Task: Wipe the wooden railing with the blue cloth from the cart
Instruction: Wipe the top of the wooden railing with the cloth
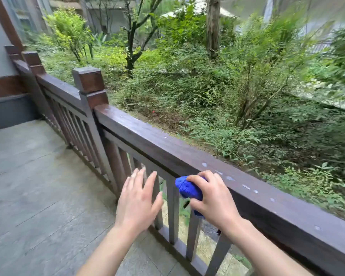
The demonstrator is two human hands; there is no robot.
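Note:
A dark brown wooden railing [147, 140] runs from the far left down to the bottom right, with pale spots along its top. My right hand [213, 198] grips a bunched blue cloth [187, 189] and holds it against the near side of the top rail. My left hand [137, 200] hovers in front of the balusters, left of the cloth, fingers apart and holding nothing. The cart is out of sight.
A square post [90, 84] rises from the railing at the upper left, with further posts behind it. Grey stone paving [38, 186] lies to the left. Dense green shrubs and trees [217, 86] fill the ground beyond the railing.

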